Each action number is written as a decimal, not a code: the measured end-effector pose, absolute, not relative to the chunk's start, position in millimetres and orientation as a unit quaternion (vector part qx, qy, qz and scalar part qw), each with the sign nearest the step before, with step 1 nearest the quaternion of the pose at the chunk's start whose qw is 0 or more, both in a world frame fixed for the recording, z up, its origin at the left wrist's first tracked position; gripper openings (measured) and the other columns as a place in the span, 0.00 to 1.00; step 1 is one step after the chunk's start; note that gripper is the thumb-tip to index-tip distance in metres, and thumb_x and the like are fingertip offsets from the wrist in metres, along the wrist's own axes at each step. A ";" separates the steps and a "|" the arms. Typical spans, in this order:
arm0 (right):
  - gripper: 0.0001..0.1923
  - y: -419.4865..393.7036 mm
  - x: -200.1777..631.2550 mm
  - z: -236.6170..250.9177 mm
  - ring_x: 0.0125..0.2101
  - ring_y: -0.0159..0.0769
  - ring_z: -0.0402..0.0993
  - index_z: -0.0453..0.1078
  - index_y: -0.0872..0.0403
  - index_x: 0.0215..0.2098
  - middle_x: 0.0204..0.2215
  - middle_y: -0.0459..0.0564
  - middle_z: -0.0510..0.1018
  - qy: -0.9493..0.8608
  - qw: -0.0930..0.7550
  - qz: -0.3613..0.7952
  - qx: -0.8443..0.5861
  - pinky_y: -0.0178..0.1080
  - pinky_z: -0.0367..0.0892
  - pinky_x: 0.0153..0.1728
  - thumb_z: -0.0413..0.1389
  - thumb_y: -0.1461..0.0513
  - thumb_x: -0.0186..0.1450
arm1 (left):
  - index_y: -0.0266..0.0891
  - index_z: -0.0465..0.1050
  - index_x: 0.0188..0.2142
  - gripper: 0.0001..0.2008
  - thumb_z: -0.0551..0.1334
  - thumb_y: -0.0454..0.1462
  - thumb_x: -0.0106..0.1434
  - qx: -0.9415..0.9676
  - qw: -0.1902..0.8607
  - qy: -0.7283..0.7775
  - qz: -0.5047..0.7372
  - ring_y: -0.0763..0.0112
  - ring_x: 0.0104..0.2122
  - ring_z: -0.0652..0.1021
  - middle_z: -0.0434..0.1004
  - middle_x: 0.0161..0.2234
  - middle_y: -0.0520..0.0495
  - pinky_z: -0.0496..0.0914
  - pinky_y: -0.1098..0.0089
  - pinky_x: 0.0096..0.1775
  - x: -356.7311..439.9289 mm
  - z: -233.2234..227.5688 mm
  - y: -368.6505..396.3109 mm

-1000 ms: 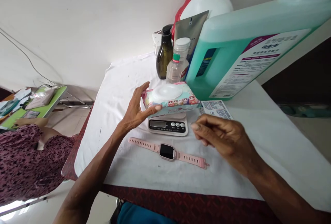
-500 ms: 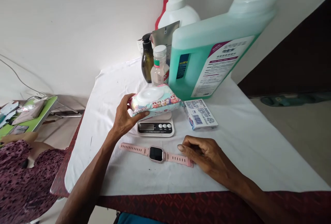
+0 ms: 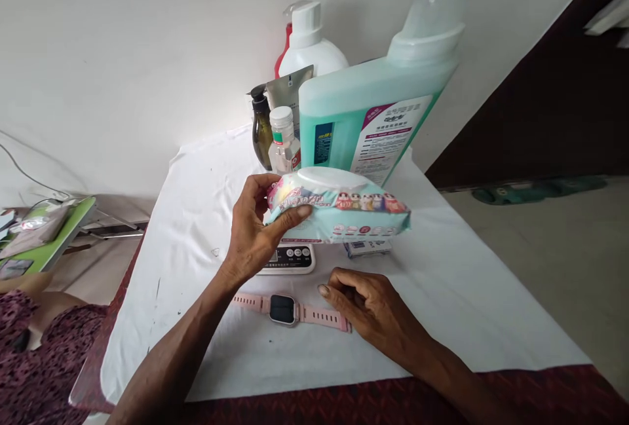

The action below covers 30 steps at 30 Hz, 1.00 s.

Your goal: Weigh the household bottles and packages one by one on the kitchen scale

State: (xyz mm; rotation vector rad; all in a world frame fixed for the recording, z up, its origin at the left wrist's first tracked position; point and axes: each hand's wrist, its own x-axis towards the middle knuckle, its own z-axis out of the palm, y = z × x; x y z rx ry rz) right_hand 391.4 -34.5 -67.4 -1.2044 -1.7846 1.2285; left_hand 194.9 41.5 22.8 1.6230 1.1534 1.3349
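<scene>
My left hand [image 3: 255, 232] grips one end of a pack of wet wipes [image 3: 361, 215], thumb in front and fingers behind. The pack has a white lid on top and a printed pale green wrapper. It is held above the small kitchen scale [image 3: 302, 262], covering most of it; the buttons and part of the display show. My right hand [image 3: 386, 314] rests on the cloth with its fingers curled in, and I see nothing in it. Beside its thumb lies a pink smartwatch [image 3: 283, 310], strap stretched out flat.
Behind the pack stand a large green liquid jug [image 3: 363, 110], a clear bottle [image 3: 282, 143], a dark pump bottle [image 3: 261, 130] and a white bottle [image 3: 312, 52]. A small box [image 3: 371, 248] is partly hidden under the pack. A person's patterned garment [image 3: 59, 353] shows at left.
My left hand has lifted the wet wipes off the scale area, toward me and to the right, so the pack now partly hides the small box. My right hand keeps its curled pose.
</scene>
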 end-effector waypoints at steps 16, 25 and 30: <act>0.20 -32.7 390.9 -67.9 0.22 0.30 0.58 0.54 0.50 0.24 0.19 0.40 0.62 -0.710 0.356 0.399 -0.459 0.36 0.55 0.26 0.51 0.55 0.73 | 0.42 0.63 0.54 0.31 0.76 0.44 0.59 0.789 0.321 0.386 0.355 0.53 0.53 0.75 0.71 0.54 0.39 0.74 0.49 0.56 234.6 -21.0 85.1; 0.19 -33.1 391.6 -72.5 0.21 0.29 0.62 0.58 0.50 0.25 0.20 0.40 0.66 -0.735 0.368 0.353 -0.447 0.35 0.57 0.25 0.54 0.56 0.73 | 0.42 0.64 0.61 0.42 0.79 0.49 0.53 0.796 0.322 0.383 0.342 0.46 0.62 0.72 0.69 0.63 0.34 0.72 0.44 0.60 220.9 -4.2 76.8; 0.20 -32.2 391.0 -74.4 0.20 0.29 0.60 0.57 0.50 0.25 0.19 0.40 0.64 -0.733 0.363 0.360 -0.449 0.34 0.56 0.23 0.52 0.56 0.74 | 0.41 0.71 0.53 0.27 0.74 0.52 0.61 0.690 0.351 0.432 0.463 0.55 0.54 0.79 0.78 0.55 0.38 0.77 0.54 0.53 194.4 12.7 93.7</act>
